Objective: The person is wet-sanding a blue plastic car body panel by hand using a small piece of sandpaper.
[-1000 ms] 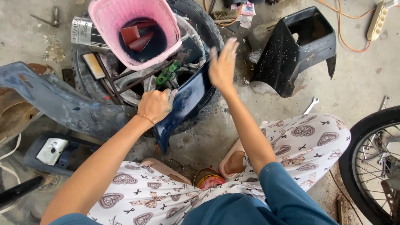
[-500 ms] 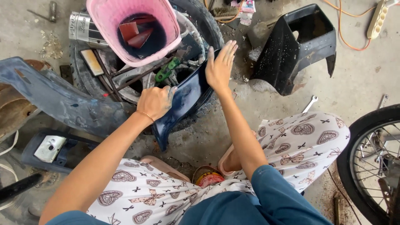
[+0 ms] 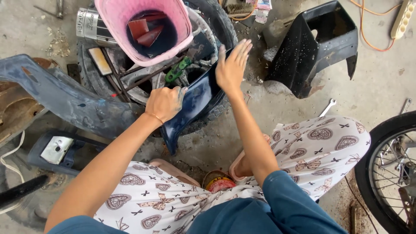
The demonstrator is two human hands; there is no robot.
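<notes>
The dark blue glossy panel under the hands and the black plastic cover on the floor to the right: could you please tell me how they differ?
The dark blue glossy panel is gripped by the left hand and touched by the flat right hand; the black plastic cover lies untouched. The panel leans on a tyre; the cover rests on concrete. The panel shines; the cover looks dusty.

The blue panel [image 3: 195,102] is looking like glossy, smooth plastic. The pink bucket [image 3: 143,30] is showing matt plastic, and the floor [image 3: 372,82] is looking like rough concrete.
</notes>
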